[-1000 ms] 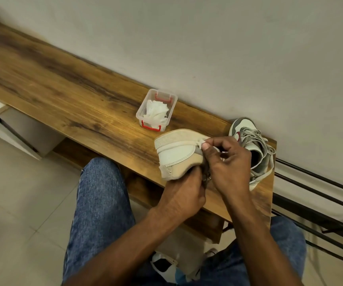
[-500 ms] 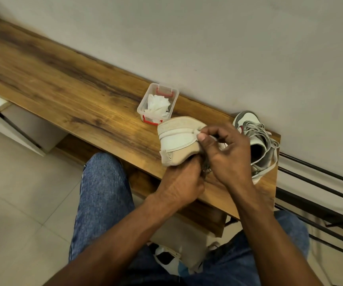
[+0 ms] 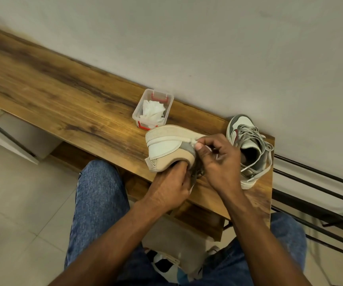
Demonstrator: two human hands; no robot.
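Sneaker [image 3: 166, 147], beige and off-white with a grey panel along its side, is held tipped on its side, pale sole turned up and away from the person, above the front edge of the wooden bench [image 3: 73, 104]. The left hand [image 3: 170, 188] grips it from below, fingers curled up into the underside, where dark laces [image 3: 196, 174] hang down. The right hand [image 3: 220, 162] pinches a small white wad [image 3: 193, 141] between thumb and fingertips and presses it against the seam where sole meets upper. Behind the shoe, near the wall, stands a clear plastic box [image 3: 139, 106] with red clips and no lid on it; crumpled white tissues [image 3: 153, 110] lie in it. The raised shoe hides the box's near corner. A second sneaker [image 3: 249, 147], grey and white with loose grey laces, rests on the bench's right end, just beyond the right hand, which covers part of it. To the right of the bench run the dark bars of a metal rack [image 3: 321, 186]. The person's knees in blue jeans [image 3: 98, 203] sit on either side of the arms.
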